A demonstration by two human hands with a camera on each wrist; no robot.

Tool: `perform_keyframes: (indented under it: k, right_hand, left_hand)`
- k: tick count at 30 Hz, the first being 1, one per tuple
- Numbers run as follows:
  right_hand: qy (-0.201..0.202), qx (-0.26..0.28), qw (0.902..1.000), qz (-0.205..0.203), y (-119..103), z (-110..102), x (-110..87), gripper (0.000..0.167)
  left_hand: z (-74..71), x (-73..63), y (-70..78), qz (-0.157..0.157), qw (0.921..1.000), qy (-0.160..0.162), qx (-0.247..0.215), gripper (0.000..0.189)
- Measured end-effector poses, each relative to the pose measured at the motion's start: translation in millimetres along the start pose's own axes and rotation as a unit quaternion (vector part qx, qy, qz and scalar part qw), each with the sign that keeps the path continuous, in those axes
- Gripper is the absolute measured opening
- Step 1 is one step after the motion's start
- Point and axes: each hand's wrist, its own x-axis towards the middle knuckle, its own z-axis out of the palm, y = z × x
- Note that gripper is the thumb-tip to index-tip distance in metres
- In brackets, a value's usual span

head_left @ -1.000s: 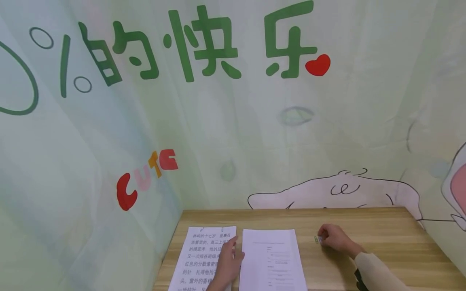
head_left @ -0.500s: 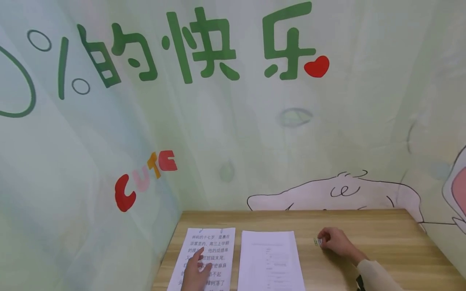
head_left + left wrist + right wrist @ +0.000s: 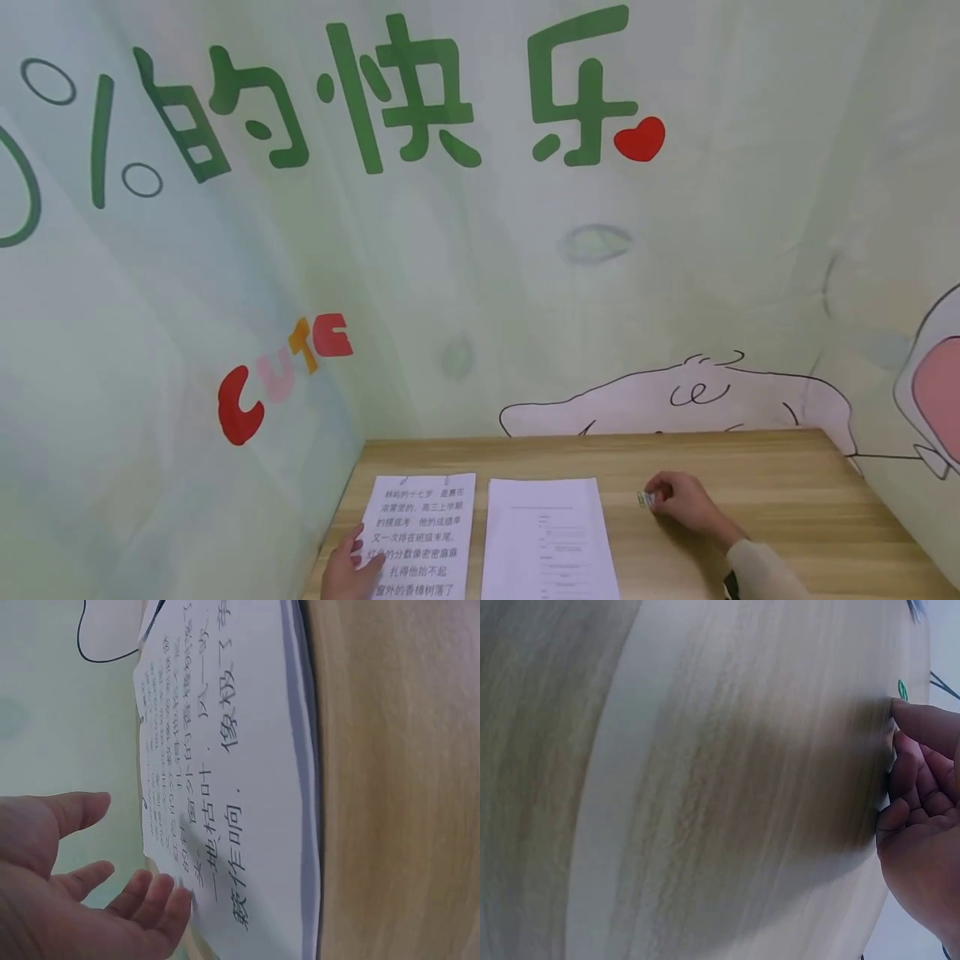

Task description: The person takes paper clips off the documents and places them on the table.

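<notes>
A stack of sheets with large Chinese print [image 3: 420, 533] lies on the left of the table, with two small wire paper clips [image 3: 447, 480] on its top edge. My left hand [image 3: 352, 567] is at the stack's left edge, its fingers loosely spread and the fingertips right at the paper in the left wrist view. My right hand [image 3: 684, 502] rests low on the table at the right, fingers bent. By its fingertips lie small coloured paper clips [image 3: 642, 499]; a green paper clip [image 3: 902, 690] shows beside the thumb tip. Whether the fingers pinch one I cannot tell.
A second stack of sheets with small print [image 3: 517, 533] lies between the hands, right of the first stack. The wooden table [image 3: 765, 483] meets a printed curtain [image 3: 420, 283] at the back and sides.
My left hand has moved left across the large-print stack, from its right edge to its left edge. The right hand stays by the clips. The head view has shifted slightly.
</notes>
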Motion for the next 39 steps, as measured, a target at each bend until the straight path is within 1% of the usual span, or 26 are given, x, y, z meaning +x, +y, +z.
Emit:
perform_keyframes:
  k: [2, 5, 7, 9, 11, 12, 14, 18, 19, 22, 25, 27, 29, 31, 35, 37, 39]
  right_hand:
    - [0.004, 0.001, 1.0, 0.007, 1.5, 1.6, 1.1, 0.026]
    - [0.005, -0.004, 0.9999, 0.014, 3.3, 2.6, 2.2, 0.027]
    - [0.006, -0.008, 0.9997, 0.021, 4.9, 2.8, 3.0, 0.026]
    - [0.005, -0.012, 0.9996, 0.023, 5.7, 2.4, 2.8, 0.026]
    - [0.004, -0.013, 0.9996, 0.024, 6.4, 1.8, 2.4, 0.026]
    - [0.005, -0.011, 0.9996, 0.026, 6.5, 1.5, 2.5, 0.026]
    - [0.006, -0.007, 0.9996, 0.028, 6.4, 1.2, 2.3, 0.026]
    - [0.007, -0.003, 0.9998, 0.018, 7.7, 1.5, 3.5, 0.027]
    - [0.006, -0.003, 0.9999, 0.011, 8.4, 1.7, 3.6, 0.027]
    - [0.006, -0.004, 1.0, -0.001, 9.5, 2.9, 3.4, 0.026]
    - [0.009, 0.0, 0.9999, 0.008, 7.7, 3.8, 2.6, 0.025]
    - [0.011, 0.001, 0.9998, 0.015, 5.9, 3.8, 1.9, 0.025]
    - [0.013, 0.003, 0.9996, 0.024, 4.5, 3.7, 1.6, 0.025]
    - [0.012, 0.001, 0.9998, 0.017, 4.4, 3.4, 1.0, 0.025]
    - [0.013, 0.003, 0.9999, -0.003, 5.0, 3.2, 0.4, 0.024]
    - [0.014, 0.003, 0.9999, -0.006, 4.8, 3.1, 0.0, 0.025]
    - [0.018, 0.006, 0.9998, 0.0, 4.2, 3.3, 0.5, 0.025]
  left_hand:
    - [-2.9, 3.4, -4.3, 0.007, 0.9994, -0.001, 0.035, 0.073]
    - [-6.4, 7.8, -9.2, 0.014, 0.9962, -0.009, 0.085, 0.075]
    - [-7.4, 9.7, -10.1, 0.0, 0.9948, -0.022, 0.099, 0.076]
    - [-6.8, 10.5, -8.9, -0.013, 0.9946, -0.034, 0.097, 0.076]
    - [-6.1, 11.4, -8.4, -0.017, 0.9947, -0.04, 0.093, 0.075]
    - [-5.5, 11.9, -8.4, -0.021, 0.9949, -0.039, 0.091, 0.075]
    - [-5.2, 12.9, -8.4, -0.017, 0.9949, -0.032, 0.095, 0.075]
    - [-5.9, 15.4, -7.3, -0.019, 0.9938, -0.018, 0.108, 0.081]
    - [-6.1, 15.8, -6.9, -0.017, 0.9937, -0.018, 0.11, 0.082]
    - [-6.2, 14.9, -3.9, -0.024, 0.9941, -0.029, 0.101, 0.081]
    - [-5.4, 14.7, -0.8, -0.031, 0.9939, -0.038, 0.099, 0.078]
    - [-4.2, 16.2, 0.7, -0.034, 0.9926, -0.04, 0.109, 0.076]
    - [-2.5, 18.8, 1.2, -0.034, 0.9912, -0.036, 0.123, 0.075]
    - [-1.0, 20.8, 1.4, -0.032, 0.9897, -0.035, 0.135, 0.073]
    - [0.6, 21.2, 3.0, -0.031, 0.9883, -0.028, 0.147, 0.079]
    - [0.0, 20.1, 4.6, -0.036, 0.9884, -0.029, 0.145, 0.083]
    - [-1.3, 18.5, 6.2, -0.036, 0.9884, -0.032, 0.144, 0.088]
